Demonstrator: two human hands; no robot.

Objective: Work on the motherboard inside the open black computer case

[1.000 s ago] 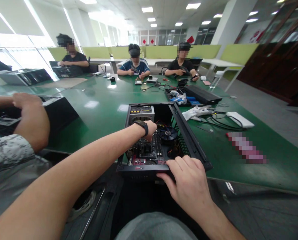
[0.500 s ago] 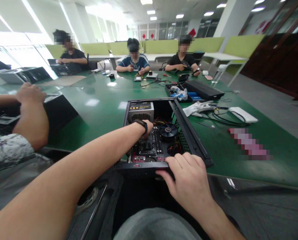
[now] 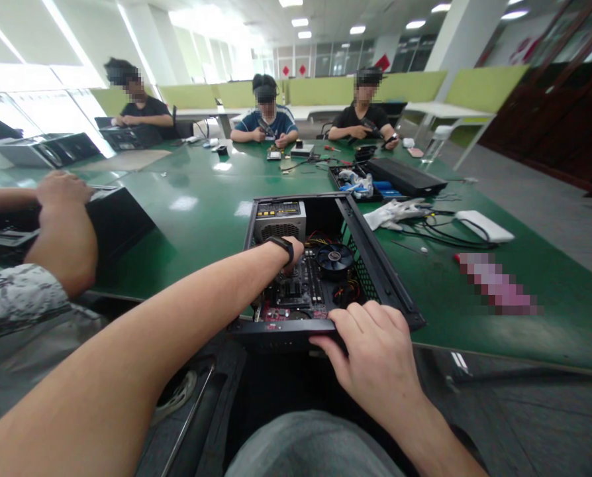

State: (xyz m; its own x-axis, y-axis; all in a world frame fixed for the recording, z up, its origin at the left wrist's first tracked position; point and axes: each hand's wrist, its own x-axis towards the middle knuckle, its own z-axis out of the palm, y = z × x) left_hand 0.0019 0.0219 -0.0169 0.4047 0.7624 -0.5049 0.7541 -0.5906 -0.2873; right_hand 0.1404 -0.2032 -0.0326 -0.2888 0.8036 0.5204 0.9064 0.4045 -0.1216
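An open black computer case lies on the green table, with a motherboard, a round cooler fan and a silver power supply inside. My left hand, a black watch on its wrist, reaches down into the case near the power supply; its fingers are hidden. My right hand grips the case's near edge, fingers curled over the rim.
A neighbour's hand rests on another black case at the left. White gloves, black cables and a white box lie to the right. Three people sit at the far side with tools and parts.
My left hand has drawn slightly back toward the power supply, deeper into the case. The view shifted a little; my right hand stays on the case edge.
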